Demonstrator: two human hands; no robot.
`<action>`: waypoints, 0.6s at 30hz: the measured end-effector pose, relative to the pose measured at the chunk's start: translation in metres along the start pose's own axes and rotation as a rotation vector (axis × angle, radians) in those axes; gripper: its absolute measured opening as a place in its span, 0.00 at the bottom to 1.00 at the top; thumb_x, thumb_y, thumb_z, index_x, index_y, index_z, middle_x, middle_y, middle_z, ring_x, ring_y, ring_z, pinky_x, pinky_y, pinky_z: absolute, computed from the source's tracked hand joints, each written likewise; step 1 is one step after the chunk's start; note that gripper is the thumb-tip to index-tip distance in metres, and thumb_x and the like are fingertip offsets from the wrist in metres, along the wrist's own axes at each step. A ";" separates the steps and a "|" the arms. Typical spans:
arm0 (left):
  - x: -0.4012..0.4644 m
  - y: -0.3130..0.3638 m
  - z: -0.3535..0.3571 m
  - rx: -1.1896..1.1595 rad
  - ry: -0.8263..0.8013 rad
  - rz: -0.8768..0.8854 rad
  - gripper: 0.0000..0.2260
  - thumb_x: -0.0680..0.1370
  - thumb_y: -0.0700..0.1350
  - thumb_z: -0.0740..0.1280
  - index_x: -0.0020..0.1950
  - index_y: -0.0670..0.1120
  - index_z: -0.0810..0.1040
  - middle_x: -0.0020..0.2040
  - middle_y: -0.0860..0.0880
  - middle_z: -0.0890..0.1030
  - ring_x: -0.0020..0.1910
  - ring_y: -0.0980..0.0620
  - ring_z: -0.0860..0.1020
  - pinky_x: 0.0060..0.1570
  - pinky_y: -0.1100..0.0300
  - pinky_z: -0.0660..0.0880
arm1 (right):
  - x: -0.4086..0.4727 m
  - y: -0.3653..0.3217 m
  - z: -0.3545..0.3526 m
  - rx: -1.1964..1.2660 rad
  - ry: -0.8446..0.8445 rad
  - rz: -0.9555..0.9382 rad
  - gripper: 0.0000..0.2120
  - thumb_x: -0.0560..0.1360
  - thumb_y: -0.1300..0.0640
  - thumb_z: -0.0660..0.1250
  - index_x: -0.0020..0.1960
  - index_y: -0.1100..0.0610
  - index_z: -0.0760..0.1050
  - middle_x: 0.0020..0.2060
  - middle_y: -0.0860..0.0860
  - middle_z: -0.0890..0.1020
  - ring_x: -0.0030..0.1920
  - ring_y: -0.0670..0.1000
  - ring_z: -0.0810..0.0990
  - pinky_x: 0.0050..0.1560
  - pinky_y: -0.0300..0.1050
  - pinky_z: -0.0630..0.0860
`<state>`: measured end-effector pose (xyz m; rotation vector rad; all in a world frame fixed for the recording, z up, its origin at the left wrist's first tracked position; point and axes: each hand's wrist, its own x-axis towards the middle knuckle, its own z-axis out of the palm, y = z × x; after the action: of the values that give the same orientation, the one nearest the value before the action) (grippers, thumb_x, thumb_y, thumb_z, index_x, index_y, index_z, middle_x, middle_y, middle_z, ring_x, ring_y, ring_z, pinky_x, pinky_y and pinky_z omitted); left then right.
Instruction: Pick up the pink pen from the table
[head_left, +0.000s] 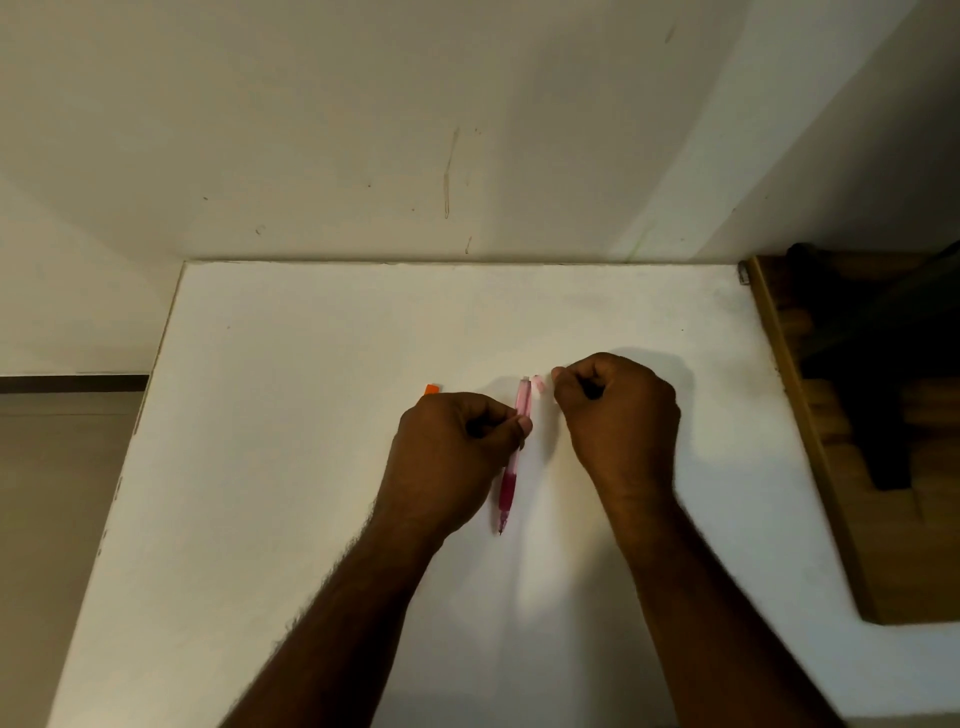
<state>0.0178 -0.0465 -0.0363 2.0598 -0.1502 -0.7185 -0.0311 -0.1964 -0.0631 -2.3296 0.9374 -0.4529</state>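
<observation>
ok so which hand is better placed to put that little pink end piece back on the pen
Probably the right hand: its fingertips sit beside the small pink piece, just off the pen top. The left hand already pinches the barrel, steadying it.

- Two hands are seen: left hand (457, 441), right hand (618, 410).
- One pink pen (514, 457) is counted.
- One small pink cap (538, 385) is counted.
- One orange piece (431, 389) is counted.
- One white table (322, 467) is counted.

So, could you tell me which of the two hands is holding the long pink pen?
The left hand pinches the pink pen at mid-barrel; the right hand holds only a small pale pink piece.
</observation>
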 end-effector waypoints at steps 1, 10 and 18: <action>0.000 0.000 0.000 0.006 0.001 -0.001 0.07 0.76 0.53 0.74 0.39 0.54 0.86 0.34 0.57 0.84 0.34 0.59 0.81 0.41 0.64 0.75 | -0.001 -0.001 0.002 -0.049 0.005 -0.025 0.10 0.77 0.50 0.72 0.41 0.55 0.82 0.36 0.48 0.85 0.36 0.51 0.82 0.41 0.45 0.79; 0.000 -0.001 -0.007 -0.060 0.024 -0.004 0.09 0.77 0.52 0.74 0.38 0.53 0.86 0.32 0.56 0.84 0.34 0.55 0.83 0.42 0.58 0.81 | 0.004 -0.014 -0.024 0.320 -0.046 0.032 0.06 0.76 0.49 0.73 0.44 0.50 0.84 0.34 0.42 0.85 0.35 0.43 0.84 0.39 0.33 0.77; -0.001 -0.001 -0.008 -0.068 0.045 0.023 0.07 0.78 0.50 0.73 0.43 0.51 0.88 0.35 0.52 0.85 0.37 0.53 0.83 0.40 0.60 0.77 | -0.003 -0.020 -0.032 0.269 -0.756 0.022 0.16 0.71 0.57 0.80 0.56 0.48 0.81 0.35 0.49 0.87 0.34 0.46 0.87 0.38 0.40 0.81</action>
<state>0.0210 -0.0393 -0.0332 2.0042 -0.1221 -0.6541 -0.0386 -0.1954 -0.0265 -1.9834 0.4902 0.2940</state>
